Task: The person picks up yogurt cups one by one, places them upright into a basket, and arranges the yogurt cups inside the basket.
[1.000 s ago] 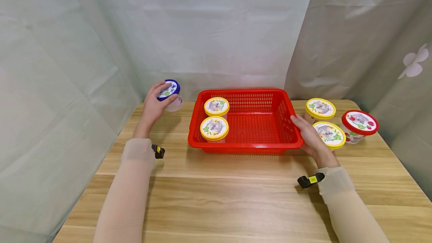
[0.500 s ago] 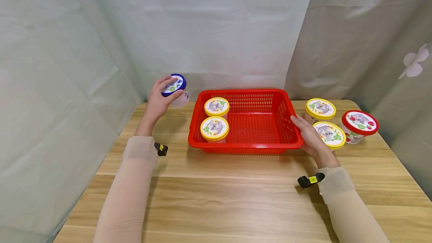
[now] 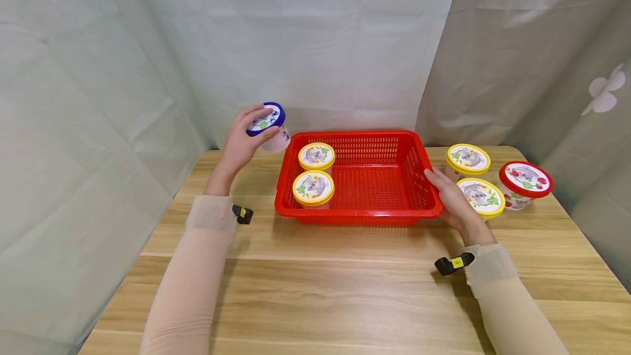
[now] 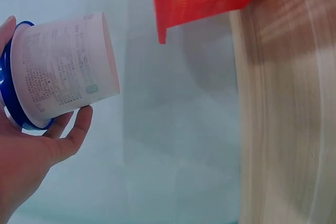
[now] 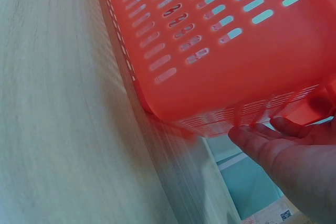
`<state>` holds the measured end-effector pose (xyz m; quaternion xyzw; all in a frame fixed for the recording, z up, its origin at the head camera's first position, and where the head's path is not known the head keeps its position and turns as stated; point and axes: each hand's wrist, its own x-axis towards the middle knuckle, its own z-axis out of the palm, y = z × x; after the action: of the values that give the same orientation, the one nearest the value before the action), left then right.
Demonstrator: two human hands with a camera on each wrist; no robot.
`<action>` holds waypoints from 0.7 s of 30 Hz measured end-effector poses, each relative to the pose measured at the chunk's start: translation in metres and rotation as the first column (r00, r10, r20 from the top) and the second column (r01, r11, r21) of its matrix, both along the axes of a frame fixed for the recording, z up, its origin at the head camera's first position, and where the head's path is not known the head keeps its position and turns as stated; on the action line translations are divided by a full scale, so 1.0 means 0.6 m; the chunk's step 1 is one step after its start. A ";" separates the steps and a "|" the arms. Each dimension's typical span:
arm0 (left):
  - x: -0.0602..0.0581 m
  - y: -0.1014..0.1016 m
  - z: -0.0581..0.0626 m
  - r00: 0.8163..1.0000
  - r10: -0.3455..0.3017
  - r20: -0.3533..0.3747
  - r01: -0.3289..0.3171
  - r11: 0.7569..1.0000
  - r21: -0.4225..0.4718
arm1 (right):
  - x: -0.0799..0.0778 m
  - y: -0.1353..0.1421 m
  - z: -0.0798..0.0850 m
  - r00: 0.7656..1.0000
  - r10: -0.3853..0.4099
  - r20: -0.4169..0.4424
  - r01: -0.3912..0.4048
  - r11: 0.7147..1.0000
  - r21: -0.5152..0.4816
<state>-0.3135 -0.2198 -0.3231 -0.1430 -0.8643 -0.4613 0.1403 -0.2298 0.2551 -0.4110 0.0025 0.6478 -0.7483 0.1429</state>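
My left hand (image 3: 242,138) grips a paper tub with a blue lid (image 3: 277,135) by its lid. It is raised off the table, tilted, just left of a red plastic basket (image 3: 355,213). In the left wrist view the printed tub (image 4: 68,61) points its base toward the basket side. On the basket's right edge, my right hand (image 3: 453,200) holds on with the thumb over the rim and the fingers against the outer wall, as the right wrist view shows. Inside the basket, along its left end, stand two tubs with yellow lids, the rear one (image 3: 316,155) and the front one (image 3: 313,187).
Right of the basket stand two more yellow-lidded tubs, one behind (image 3: 468,158) and one close by my right hand (image 3: 481,197). A red-lidded tub (image 3: 526,178) is beside them. Pale curtains (image 3: 315,43) enclose the wooden table (image 3: 335,289) at the back and sides.
My left hand has lifted the blue-lidded tub and carried it rightward, close to the basket's left rim. My right hand and the basket have stayed put.
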 end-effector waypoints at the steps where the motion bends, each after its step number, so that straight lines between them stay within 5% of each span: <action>1: 0.000 0.003 0.002 1.000 -0.008 0.000 0.008 1.000 0.008 | 0.000 0.000 0.000 1.000 -0.003 0.003 0.003 1.000 0.001; 21: -0.008 0.070 0.033 0.992 -0.127 0.010 0.127 0.992 -0.006 | -0.001 0.001 -0.005 1.000 0.005 -0.022 -0.006 0.999 -0.040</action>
<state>-0.3180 -0.1779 -0.3031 -0.1960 -0.8556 -0.4672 0.1062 -0.2301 0.2554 -0.4137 -0.0103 0.6342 -0.7607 0.1378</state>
